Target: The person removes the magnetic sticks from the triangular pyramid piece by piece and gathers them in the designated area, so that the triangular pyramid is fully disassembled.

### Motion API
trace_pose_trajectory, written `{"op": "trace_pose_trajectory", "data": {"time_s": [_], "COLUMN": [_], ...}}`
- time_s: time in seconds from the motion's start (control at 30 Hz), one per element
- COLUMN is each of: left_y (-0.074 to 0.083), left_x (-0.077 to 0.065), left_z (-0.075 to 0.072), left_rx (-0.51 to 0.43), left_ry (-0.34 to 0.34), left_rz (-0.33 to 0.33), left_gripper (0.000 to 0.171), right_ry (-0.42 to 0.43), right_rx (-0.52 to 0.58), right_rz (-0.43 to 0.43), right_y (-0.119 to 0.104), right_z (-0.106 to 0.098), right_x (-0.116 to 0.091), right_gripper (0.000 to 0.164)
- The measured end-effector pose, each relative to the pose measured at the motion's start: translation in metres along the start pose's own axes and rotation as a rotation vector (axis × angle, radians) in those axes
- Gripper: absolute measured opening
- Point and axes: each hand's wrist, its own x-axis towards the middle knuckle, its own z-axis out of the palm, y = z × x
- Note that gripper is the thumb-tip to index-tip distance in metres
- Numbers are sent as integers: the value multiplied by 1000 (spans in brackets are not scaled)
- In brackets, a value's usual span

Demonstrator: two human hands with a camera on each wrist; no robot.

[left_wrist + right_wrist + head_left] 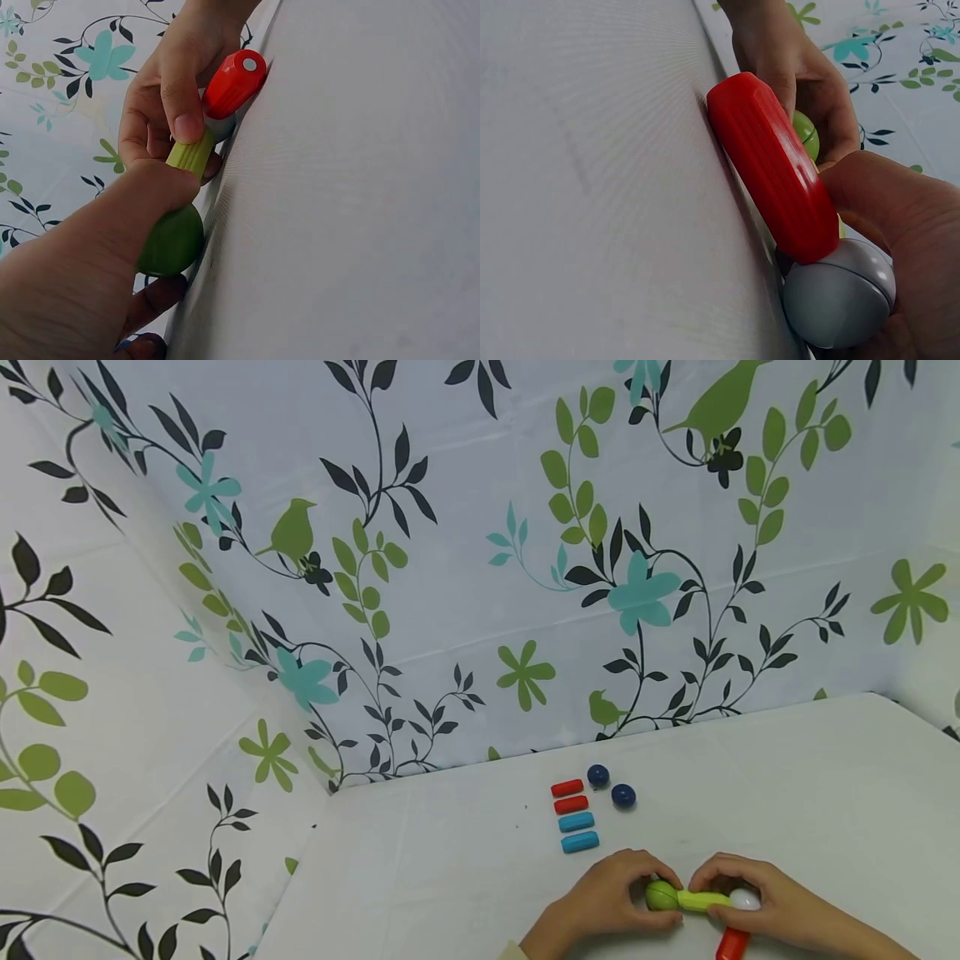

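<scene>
My left hand (617,893) holds a green ball (662,896) between thumb and fingers. A yellow-green toy rod (702,902) runs from that ball to a white ball (745,900), which looks grey in the right wrist view. My right hand (787,897) pinches the rod near the white ball with thumb and fingers. Touching the white ball is a red rod (772,169) that points toward me; its free end carries a small round silvery dot, seen in the left wrist view. Some of my left fingers are hidden behind the green ball.
Beyond my left hand, two short red rods (571,805) and two blue rods (580,842) lie in a column. Two dark blue balls (623,796) sit beside them. A white cloth covers the table (420,877); a leaf-and-bird patterned curtain (450,568) hangs behind.
</scene>
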Motion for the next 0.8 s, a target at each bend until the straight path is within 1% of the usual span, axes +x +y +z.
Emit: {"op": "trace_pose_trajectory", "data": {"time_s": [0.27, 0.53, 0.7, 0.8], "left_y": [-2, -5, -6, -6], "left_x": [0, 1, 1, 0], "left_z": [1, 0, 0, 0], "left_rx": [-42, -33, -38, -24], "left_ry": [5, -2, 25, 61], "left_rz": [49, 91, 95, 73], "left_gripper": [28, 22, 25, 25], "right_ry": [1, -29, -21, -20], "right_rx": [1, 34, 30, 24], "right_rz": [4, -14, -30, -28], "right_y": [1, 3, 4, 3], "right_z": [0, 0, 0, 0], "right_x": [0, -1, -1, -1], "right_gripper": [32, 32, 33, 33]}}
